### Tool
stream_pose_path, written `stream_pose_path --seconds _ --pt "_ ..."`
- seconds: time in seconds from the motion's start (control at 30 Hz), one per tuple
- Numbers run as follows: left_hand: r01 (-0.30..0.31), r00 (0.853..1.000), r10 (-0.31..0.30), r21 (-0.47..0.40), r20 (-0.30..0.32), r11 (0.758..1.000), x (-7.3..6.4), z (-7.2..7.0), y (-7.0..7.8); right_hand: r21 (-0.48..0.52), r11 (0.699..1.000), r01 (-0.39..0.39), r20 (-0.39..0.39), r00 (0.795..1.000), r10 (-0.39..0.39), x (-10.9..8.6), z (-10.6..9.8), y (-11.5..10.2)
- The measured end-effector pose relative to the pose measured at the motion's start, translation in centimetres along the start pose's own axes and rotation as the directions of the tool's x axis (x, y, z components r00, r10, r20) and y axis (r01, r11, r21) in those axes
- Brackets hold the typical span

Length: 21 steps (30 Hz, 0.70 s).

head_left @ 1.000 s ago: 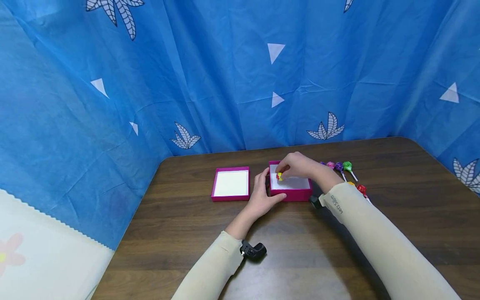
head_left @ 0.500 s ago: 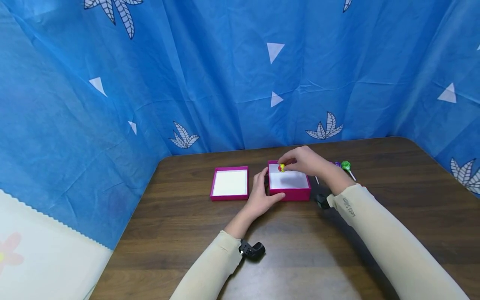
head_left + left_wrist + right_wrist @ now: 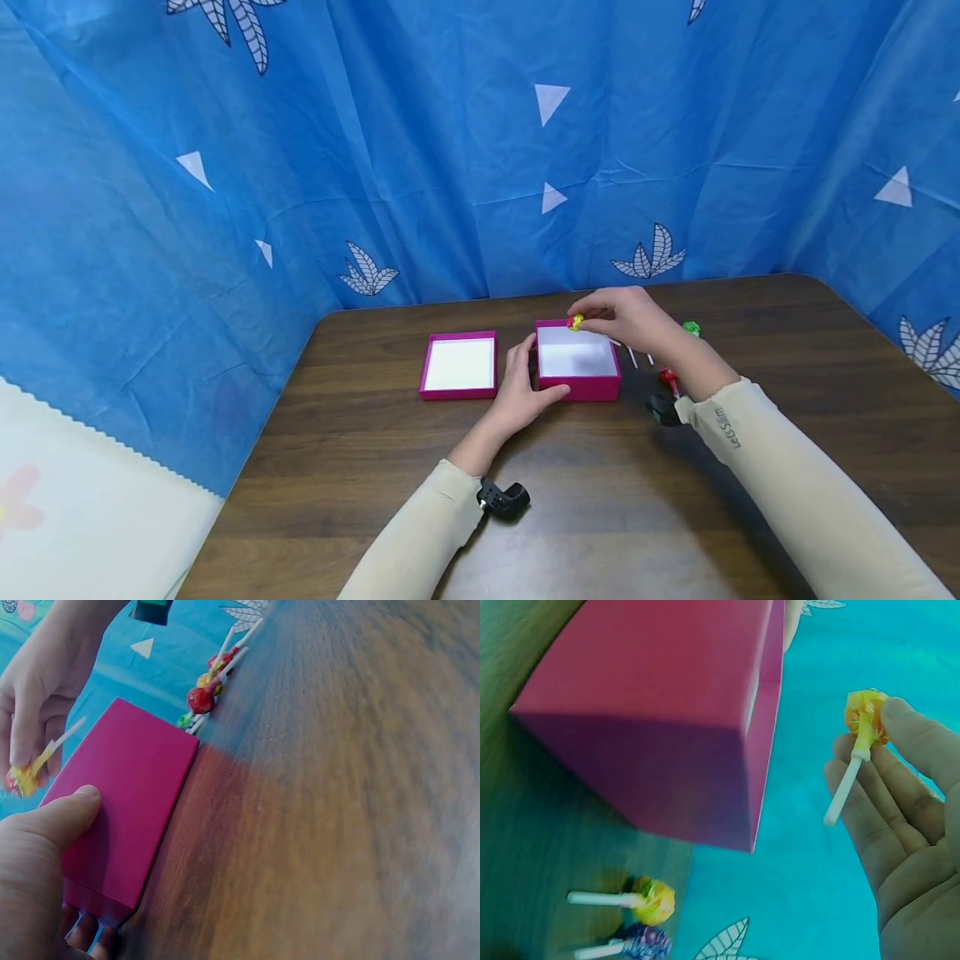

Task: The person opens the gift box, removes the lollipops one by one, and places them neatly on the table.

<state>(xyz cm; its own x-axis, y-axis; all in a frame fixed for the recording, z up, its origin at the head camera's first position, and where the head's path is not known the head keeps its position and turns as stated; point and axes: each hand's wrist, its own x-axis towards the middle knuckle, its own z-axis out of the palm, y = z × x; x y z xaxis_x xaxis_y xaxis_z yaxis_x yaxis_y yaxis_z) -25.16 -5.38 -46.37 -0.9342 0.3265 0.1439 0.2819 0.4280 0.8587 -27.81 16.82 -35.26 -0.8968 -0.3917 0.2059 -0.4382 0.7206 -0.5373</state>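
Note:
My left hand [image 3: 517, 400] grips the near left corner of a magenta box [image 3: 581, 389], thumb on the front wall and fingers round the side. The box stands open-topped, its visible inside white. Over its far right part, my right hand [image 3: 633, 321] pinches a yellow lollipop [image 3: 865, 724] by the wrapped head between thumb and fingers. In the right wrist view its white stick points down and away from the palm. The lollipop is above the box rim, apart from it. Part of the box's far right edge is hidden behind the right hand.
Left of the box lies a magenta-edged lid [image 3: 459, 367] with a white inside. Several lollipops lie on the table right of the box, among them a red one [image 3: 667, 376], a green one [image 3: 692, 328] and a purple one [image 3: 649, 943]. A blue curtain [image 3: 450, 167] hangs behind.
My right hand has lifted the yellow lollipop from low inside the box, upward and to the right, towards its far right edge. The left hand stays on the box.

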Motion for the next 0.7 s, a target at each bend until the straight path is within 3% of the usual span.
stream_pose_path --seconds 0.33,0.7 --pt "0.009 1.0 -0.009 -0.005 -0.012 1.0 0.0 0.0 0.1 -0.028 1.0 -0.009 -0.113 0.994 0.005 -2.1 -0.5 0.9" --pt "0.001 1.0 -0.001 -0.016 -0.009 1.0 -0.1 0.0 0.2 0.013 0.993 -0.118 -0.215 0.969 0.118 -4.5 -1.1 1.5"
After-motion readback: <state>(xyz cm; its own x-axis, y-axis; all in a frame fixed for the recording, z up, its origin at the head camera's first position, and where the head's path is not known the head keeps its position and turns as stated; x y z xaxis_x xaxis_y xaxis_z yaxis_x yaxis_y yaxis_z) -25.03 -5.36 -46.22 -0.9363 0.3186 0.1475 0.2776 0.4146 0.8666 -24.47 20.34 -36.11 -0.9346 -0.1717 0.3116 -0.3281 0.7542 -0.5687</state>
